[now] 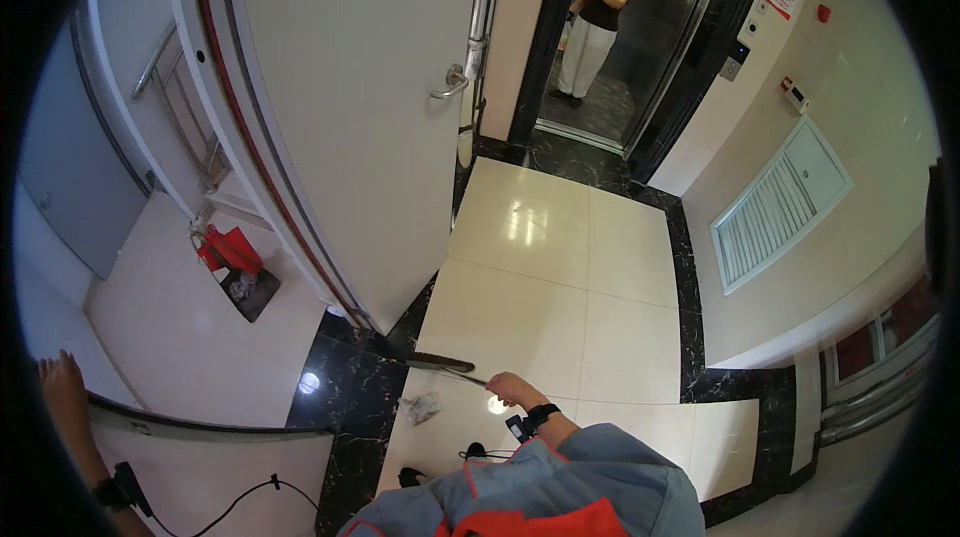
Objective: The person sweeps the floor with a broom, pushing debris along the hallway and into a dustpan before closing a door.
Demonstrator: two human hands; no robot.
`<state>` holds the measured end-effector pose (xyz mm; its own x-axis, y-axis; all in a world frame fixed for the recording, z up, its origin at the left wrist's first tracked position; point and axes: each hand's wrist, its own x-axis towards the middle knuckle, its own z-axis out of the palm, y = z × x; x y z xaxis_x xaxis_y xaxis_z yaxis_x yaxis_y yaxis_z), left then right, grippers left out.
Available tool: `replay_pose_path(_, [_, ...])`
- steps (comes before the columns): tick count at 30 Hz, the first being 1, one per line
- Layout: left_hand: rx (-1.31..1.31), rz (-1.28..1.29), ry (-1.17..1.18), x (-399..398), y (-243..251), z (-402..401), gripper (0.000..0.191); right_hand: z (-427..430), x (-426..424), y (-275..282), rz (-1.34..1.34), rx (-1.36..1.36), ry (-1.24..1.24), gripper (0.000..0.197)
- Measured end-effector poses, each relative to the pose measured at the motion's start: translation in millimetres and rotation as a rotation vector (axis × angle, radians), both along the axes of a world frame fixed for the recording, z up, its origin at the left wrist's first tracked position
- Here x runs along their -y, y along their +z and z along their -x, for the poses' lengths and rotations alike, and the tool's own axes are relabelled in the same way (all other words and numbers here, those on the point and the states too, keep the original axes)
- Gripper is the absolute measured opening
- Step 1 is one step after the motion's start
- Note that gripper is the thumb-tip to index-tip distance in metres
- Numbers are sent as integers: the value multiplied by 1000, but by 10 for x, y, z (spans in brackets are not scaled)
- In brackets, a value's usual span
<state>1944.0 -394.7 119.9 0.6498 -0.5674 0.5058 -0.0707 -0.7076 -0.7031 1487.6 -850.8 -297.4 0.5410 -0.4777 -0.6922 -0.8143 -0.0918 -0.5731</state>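
My right hand (511, 390) grips the thin handle of a broom (441, 363). The broom's long brown head lies low at the bottom corner of a white door (352, 101). On the tiles just below the broom head is a crumpled piece of clear plastic (422, 409). At the far left, my left hand (61, 381) is raised with its fingers apart and nothing seen in it. It is beside the edge of a white panel, likely a door leaf (217, 477); whether it touches that edge I cannot tell.
Beyond the doorway, a red bag (234, 248) lies on a dark flat thing (259, 298) with crumpled plastic, near a metal railing (176, 98). A person (600, 26) stands in the open elevator (652, 49). A louvred panel (780, 203) is on the right wall. Black marble strips (691, 297) border the tiles.
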Motion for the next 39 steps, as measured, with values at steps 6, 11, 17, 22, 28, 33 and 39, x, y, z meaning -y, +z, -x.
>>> replay_pose_path(6, [-62,154,-165,69,67,47,20,94,-129,-250,9,-30,50,26])
replay_pose_path(11, [-45,111,-178,-71,20,-38,18,53,-277,-295,-28,-51,20,23])
replay_pose_path(17, [-28,76,-232,36,80,75,13,87,-389,-287,-12,-73,-35,23])
replay_pose_path(22, [-51,89,-264,142,162,184,14,218,-436,-354,70,7,95,16])
replay_pose_path(28, [-24,87,-252,25,122,138,14,221,-534,-502,257,134,213,26])
replay_pose_path(33, [14,80,-280,58,158,259,15,151,-685,-157,22,57,-173,27])
replay_pose_path(39, [-21,98,-261,103,180,208,11,116,-591,-448,0,48,-141,26])
